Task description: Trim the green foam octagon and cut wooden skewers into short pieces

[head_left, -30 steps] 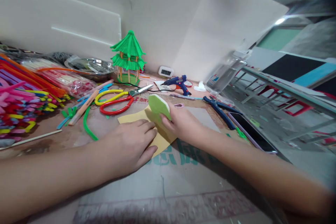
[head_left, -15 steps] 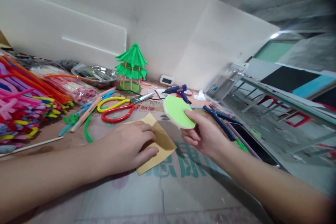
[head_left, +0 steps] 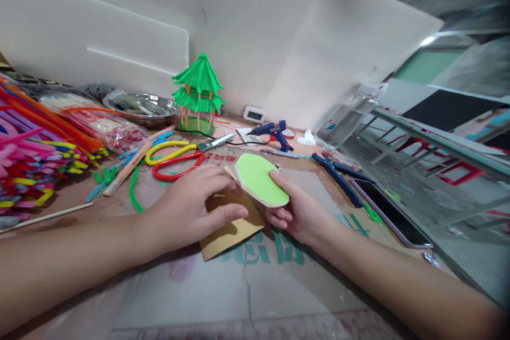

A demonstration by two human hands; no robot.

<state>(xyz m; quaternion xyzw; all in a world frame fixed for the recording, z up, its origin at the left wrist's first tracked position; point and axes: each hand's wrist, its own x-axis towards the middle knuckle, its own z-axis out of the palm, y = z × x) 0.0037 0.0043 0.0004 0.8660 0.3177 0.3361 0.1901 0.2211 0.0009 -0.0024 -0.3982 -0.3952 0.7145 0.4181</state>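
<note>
My right hand is closed on a light-green, many-sided foam board piece, thumb on top and fingers beneath. The piece is tilted, with a pale cut edge showing. Just to its left is my left hand, thumb and fingers apart, holding nothing. Its fingertips reach close to the piece's left edge; whether they touch it I cannot tell. Under both lies a tan sheet of paper on the table, partly covered by my left hand.
Beyond my hands lie red-and-yellow-handled scissors, a blue glue gun and dark-blue pliers. A green-roofed pavilion model stands near the wall. Pipe cleaners are heaped at left; a phone lies at right.
My right hand has brought the green piece left and slightly down, toward my left hand. My left hand has risen a little off the tan paper, its fingers opening. The view has shifted slightly.
</note>
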